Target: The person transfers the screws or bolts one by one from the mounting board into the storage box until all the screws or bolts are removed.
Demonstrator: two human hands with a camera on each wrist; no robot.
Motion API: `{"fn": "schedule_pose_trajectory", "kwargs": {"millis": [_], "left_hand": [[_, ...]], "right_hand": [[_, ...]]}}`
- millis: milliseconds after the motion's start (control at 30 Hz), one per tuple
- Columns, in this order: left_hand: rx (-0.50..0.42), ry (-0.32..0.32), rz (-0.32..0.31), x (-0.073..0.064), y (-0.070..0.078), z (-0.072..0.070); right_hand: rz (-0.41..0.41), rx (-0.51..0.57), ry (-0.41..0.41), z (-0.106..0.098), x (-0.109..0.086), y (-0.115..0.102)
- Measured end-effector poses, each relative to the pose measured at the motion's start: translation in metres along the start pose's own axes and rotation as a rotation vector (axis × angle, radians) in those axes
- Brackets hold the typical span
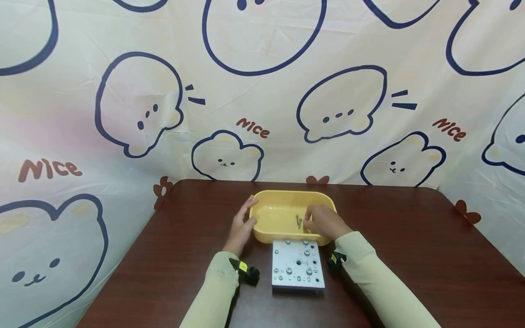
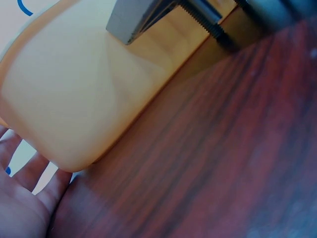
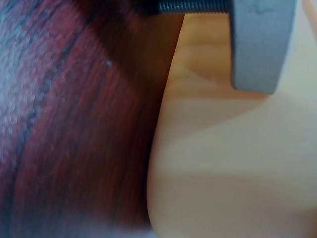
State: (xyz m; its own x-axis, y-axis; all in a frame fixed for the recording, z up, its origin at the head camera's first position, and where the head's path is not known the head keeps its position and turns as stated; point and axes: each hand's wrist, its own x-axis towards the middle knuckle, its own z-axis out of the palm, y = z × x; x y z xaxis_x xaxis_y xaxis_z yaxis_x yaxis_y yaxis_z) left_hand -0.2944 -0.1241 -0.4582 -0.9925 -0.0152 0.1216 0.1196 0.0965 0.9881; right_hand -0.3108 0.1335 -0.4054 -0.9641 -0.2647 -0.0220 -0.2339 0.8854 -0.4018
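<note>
A yellow plastic tray [image 1: 270, 237] stands on the table, with a few small screws [image 1: 298, 222] on its floor. At the tray's left end, my left hand [image 1: 239, 230] rests against the side, fingers extended and thumb at the rim. The fingers [image 2: 29, 171] lie spread along the tray's end in the left wrist view. My right hand [image 1: 326, 221] reaches over the right rim, fingers bent downward beside the screws; I cannot tell whether they pinch one. A silver metal plate [image 1: 293, 262] with several bolts sits in front of the tray, its far edge overlapping the front rim.
The dark brown wooden table [image 1: 197, 218] spreads around the tray. Behind and beside it hangs a pale curtain [image 1: 279, 100] with cartoon drawings. In the right wrist view, the plate's edge [image 3: 260, 49] and a threaded bolt [image 3: 193, 6] jut out by the tray wall.
</note>
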Motion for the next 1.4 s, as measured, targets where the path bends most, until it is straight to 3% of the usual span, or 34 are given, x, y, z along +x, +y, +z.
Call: {"fn": "schedule_pose_trajectory", "kwargs": {"millis": [1400], "left_hand": [[0.001, 0.001, -0.004, 0.0003, 0.0014, -0.0002]], "right_hand": [[0.054, 0.023, -0.028, 0.0005, -0.0007, -0.0018]]}}
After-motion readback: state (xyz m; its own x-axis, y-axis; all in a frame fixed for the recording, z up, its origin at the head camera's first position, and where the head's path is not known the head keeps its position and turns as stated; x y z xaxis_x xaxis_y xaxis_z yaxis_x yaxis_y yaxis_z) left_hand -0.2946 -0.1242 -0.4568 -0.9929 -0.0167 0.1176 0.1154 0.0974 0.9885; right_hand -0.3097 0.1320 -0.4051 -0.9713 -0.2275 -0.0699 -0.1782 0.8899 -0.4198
